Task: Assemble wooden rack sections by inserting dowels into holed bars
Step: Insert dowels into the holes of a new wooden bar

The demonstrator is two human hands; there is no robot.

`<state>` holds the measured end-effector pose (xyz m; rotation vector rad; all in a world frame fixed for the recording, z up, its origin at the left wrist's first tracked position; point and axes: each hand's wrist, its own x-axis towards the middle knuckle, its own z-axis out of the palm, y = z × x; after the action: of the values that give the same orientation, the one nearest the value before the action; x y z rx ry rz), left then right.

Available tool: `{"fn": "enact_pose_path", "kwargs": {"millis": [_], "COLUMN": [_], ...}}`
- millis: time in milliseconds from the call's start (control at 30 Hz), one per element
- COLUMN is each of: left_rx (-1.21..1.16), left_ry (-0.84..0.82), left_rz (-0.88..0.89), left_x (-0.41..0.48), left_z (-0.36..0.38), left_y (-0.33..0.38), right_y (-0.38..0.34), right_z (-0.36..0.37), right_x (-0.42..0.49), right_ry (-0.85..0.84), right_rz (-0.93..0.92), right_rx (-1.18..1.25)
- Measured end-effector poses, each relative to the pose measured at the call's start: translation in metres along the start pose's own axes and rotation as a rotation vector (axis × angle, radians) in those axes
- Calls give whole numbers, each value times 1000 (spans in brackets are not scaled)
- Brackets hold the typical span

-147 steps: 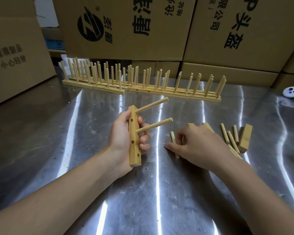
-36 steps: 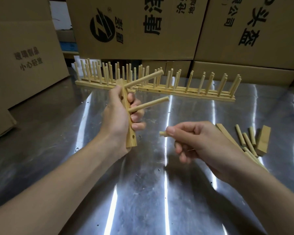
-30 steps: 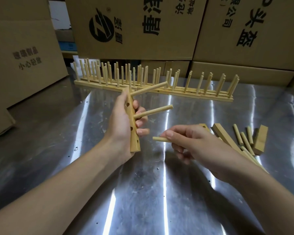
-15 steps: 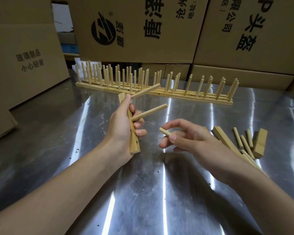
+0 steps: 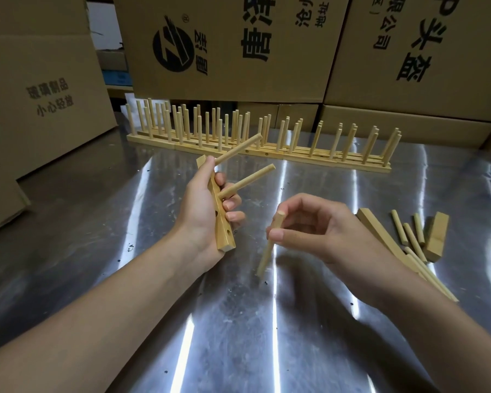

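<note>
A worker's left hand point(image 5: 199, 214) grips a holed bar point(image 5: 224, 239), two seated dowels point(image 5: 247, 180) jutting above the curled fingers, empty holes point(image 5: 228, 231) just below. The right hand point(image 5: 318, 231) pinches a loose dowel point(image 5: 267, 252) between thumb and fingertips, hanging downward. Offered tilted, it may jam at the hole.

You had dim overhead light; it streaked the metal table point(image 5: 68, 245) with bright glare bands. Your right hand point(image 5: 318, 225) cast a soft shadow beneath, and the cartons point(image 5: 224, 46) bowed at the frame's edges.
</note>
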<state>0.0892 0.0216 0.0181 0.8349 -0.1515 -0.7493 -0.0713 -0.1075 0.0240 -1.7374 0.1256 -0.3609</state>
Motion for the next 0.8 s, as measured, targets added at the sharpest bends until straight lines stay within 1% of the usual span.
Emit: {"fn": "enact_pose_path", "kwargs": {"millis": [67, 233, 500, 633, 800], "left_rx": [-19, -74, -70, -48, -12], "left_ry": [-2, -6, -42, -56, -54], "left_rz": [-14, -51, -59, -54, -37], "left_x": [0, 0, -3, -4, -4], "left_z": [0, 1, 3, 3, 2], "left_y": [0, 0, 0, -1, -3], "right_y": [1, 4, 4, 5, 4], "right_z": [3, 11, 16, 17, 13], "right_x": [0, 0, 0, -1, -2], "right_ry": [-9, 19, 169, 180, 147], "right_rz": [-33, -97, -176, -176, -198], "right_rx": [5, 145, 257, 221, 78]}}
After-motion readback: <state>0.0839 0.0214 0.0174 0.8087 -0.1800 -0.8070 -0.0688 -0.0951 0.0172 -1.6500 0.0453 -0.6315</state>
